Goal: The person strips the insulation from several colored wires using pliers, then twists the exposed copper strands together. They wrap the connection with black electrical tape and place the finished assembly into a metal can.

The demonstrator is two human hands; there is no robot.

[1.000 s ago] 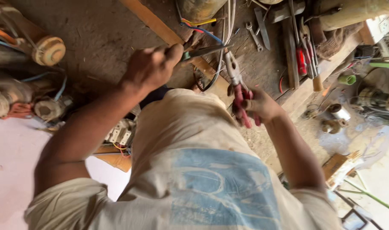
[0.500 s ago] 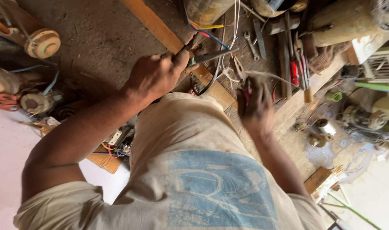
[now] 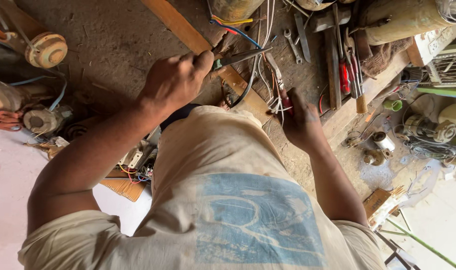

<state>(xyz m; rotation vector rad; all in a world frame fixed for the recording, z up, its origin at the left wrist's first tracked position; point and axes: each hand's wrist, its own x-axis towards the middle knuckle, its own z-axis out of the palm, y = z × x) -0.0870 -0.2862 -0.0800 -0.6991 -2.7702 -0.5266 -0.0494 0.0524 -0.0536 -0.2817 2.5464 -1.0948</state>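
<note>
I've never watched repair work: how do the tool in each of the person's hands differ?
The left hand grips long-nose pliers, bare metal tips pointing out over the bench. The right hand closes on a red-handled tool, mostly hidden among pale wires. Both are held above the workbench.

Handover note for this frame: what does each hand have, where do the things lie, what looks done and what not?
Left hand: closed on the handle of the slim grey metal pliers, tip pointing right over the dusty wooden workbench.
Right hand: shut on the red-handled tool and touching the bundle of thin white wires.
Nearby: orange wooden slat, steel spanner, hammers.
Done: both tools in hand. Left: pliers tip is not on the wires yet.
</note>
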